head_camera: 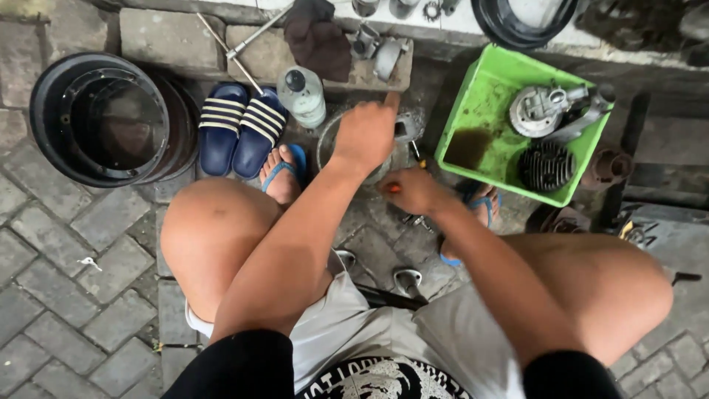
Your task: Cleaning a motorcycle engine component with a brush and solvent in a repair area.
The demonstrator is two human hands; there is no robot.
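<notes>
The left hand's grip [364, 134] closes on a round metal part [329, 140] beneath it, while the right hand [413, 191], just beside, holds an orange-handled screwdriver [397, 188]

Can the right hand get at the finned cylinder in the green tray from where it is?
Probably yes: the right hand sits beside the green tray, and the finned cylinder lies uncovered near its front wall.
</notes>
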